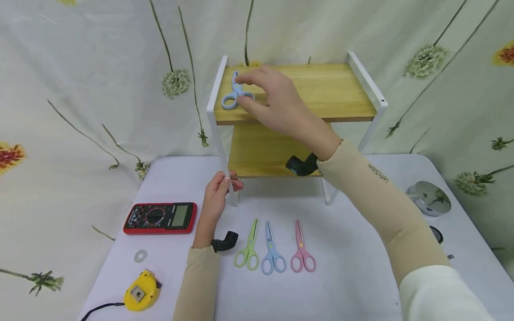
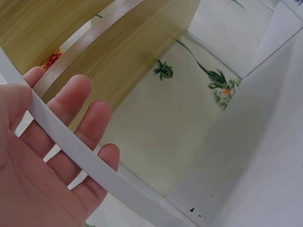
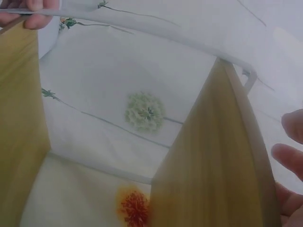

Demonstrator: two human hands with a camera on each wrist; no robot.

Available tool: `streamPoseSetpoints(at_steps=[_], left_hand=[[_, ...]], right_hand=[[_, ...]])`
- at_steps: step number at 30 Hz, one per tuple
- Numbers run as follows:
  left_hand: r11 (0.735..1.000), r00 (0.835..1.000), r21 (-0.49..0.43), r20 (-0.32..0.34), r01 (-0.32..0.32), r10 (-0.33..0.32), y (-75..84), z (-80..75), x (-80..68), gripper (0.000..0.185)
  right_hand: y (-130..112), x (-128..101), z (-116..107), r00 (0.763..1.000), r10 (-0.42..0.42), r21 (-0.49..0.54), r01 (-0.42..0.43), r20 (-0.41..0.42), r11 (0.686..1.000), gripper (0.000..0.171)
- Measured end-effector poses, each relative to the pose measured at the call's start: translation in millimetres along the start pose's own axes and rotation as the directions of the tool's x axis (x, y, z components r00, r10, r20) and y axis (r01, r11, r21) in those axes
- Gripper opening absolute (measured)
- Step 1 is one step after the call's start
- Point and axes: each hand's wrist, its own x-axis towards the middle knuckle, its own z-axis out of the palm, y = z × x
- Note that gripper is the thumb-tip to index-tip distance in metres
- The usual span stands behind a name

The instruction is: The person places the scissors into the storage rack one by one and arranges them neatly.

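A two-tier wooden shelf with a white metal frame stands at the back of the table. My right hand reaches over its top board and pinches the light blue scissors lying at the left end, index finger on the blades and thumb by the handles. In the right wrist view only my right fingertips and the wooden board show. My left hand grips the shelf's front left leg near its foot. The left wrist view shows that hand wrapped round the white leg.
On the white table, green scissors, blue scissors and pink scissors lie in a row. A red multimeter, a washer and a yellow tape measure lie left. A shiny metal disc sits right.
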Motion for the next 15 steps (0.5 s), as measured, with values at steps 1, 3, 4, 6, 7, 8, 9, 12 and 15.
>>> streamPoseSetpoints(at_steps=[1, 3, 4, 6, 7, 8, 9, 12, 15], left_hand=[[1.000, 1.000, 0.002, -0.001, 0.000, 0.000, -0.3, 0.1, 0.2, 0.029], [1.000, 1.000, 0.004, -0.002, 0.003, -0.003, -0.5, 0.4, 0.3, 0.029], [1.000, 1.000, 0.003, -0.001, 0.005, -0.005, -0.6, 0.7, 0.2, 0.029], [1.000, 1.000, -0.002, 0.001, 0.007, -0.007, -0.6, 1.4, 0.2, 0.030], [1.000, 1.000, -0.003, 0.003, 0.008, -0.008, -0.8, 1.8, 0.4, 0.030], [1.000, 1.000, -0.003, 0.006, 0.009, -0.009, -0.8, 2.1, 0.4, 0.030], [1.000, 1.000, -0.004, 0.005, 0.009, -0.009, -0.8, 2.3, 0.5, 0.030], [1.000, 1.000, 0.000, -0.002, 0.013, -0.013, -1.4, 2.2, 0.7, 0.030], [1.000, 1.000, 0.002, -0.010, 0.018, -0.018, -1.7, 2.0, 0.9, 0.030]], right_hand=[[1, -7, -1, 0.996, -0.058, 0.012, 0.059, -0.061, 0.998, 0.033], [3, -26, -3, 0.975, -0.161, 0.019, 0.165, -0.152, 0.986, 0.028], [5, -36, -5, 0.961, -0.206, 0.007, 0.211, -0.184, 0.978, 0.026], [9, -59, -8, 0.935, -0.272, -0.018, 0.275, -0.228, 0.961, 0.024], [10, -71, -10, 0.928, -0.288, -0.024, 0.291, -0.237, 0.956, 0.023], [12, -83, -11, 0.923, -0.300, -0.024, 0.304, -0.241, 0.952, 0.022], [15, -95, -11, 0.919, -0.308, -0.025, 0.312, -0.245, 0.950, 0.023], [21, -130, -8, 0.921, -0.305, -0.002, 0.314, -0.244, 0.949, 0.033], [29, -164, 2, 0.933, -0.283, 0.012, 0.292, -0.221, 0.956, 0.043]])
